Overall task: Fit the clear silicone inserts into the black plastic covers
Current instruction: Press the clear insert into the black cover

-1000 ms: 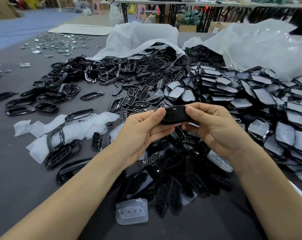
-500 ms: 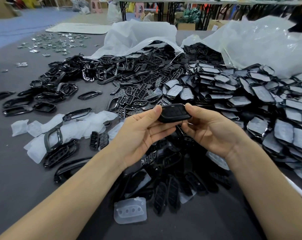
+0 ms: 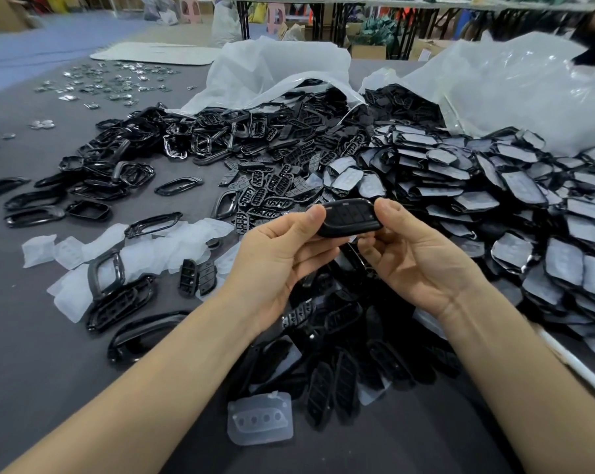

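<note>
Hundreds of black covers [image 3: 494, 206] heap the grey counter [image 3: 50, 371]; loose clear inserts [image 3: 159, 248] lie at left. Above the heap, left hand [image 3: 275, 265] and right hand [image 3: 422, 265] pinch one cover [image 3: 349, 217] between them — fingers curled on its ends. Risk: an unevenly seated insert could pop out under squeeze — unseen from this face.

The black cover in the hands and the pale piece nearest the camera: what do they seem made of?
The black cover looks like hard moulded plastic, fairly glossy: light glints along its rounded edge. The pale piece is probably silicone, milky and translucent: the dark table shows faintly through it.
</note>
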